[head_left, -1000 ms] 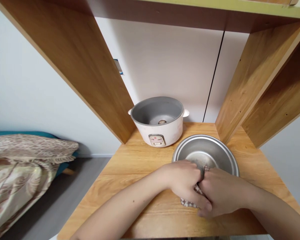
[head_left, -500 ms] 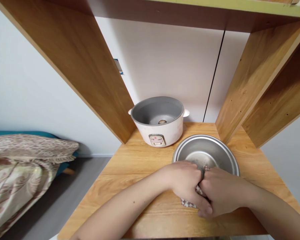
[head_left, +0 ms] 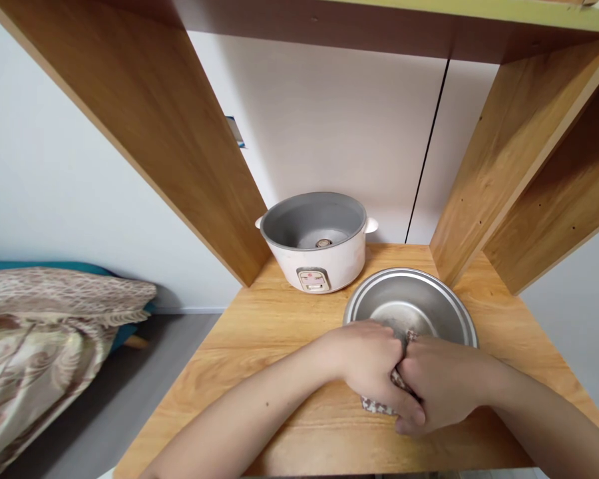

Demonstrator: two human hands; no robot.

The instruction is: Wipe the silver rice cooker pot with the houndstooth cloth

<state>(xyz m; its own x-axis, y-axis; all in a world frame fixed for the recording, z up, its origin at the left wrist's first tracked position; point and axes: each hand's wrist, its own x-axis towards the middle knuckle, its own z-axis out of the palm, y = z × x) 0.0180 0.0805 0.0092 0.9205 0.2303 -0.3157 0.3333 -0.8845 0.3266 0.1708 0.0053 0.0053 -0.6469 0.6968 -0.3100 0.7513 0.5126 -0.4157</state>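
Right at the near edge of the metal pot (head_left: 419, 299), both hands meet over a patterned cloth (head_left: 376, 404). The left hand (head_left: 372, 362) is curled shut on the cloth from the left and the right hand (head_left: 442, 386) is closed on it from the right, knuckles pressed together, so the fabric is bunched between the palms and only a brown-and-white corner shows beneath them, with a scrap above the thumbs. Gripped from both sides like this, the cloth stays a tight wad rather than spreading loose. It lies on the worktop (head_left: 259, 346), touching or just over the pot's near rim; the hands hide the exact contact. The pot sits upright and open on the right half of the worktop, its shiny inside showing, close enough for both forearms to rest low. Behind it, to the left, a white rice cooker (head_left: 314, 266) stands without its inner vessel, the heating plate visible in the grey well, pushed back against the wall between the wooden shelf panels (head_left: 180, 133). Off to the left, well apart, a bed with a patterned cover (head_left: 44, 319) stands on the grey floor.
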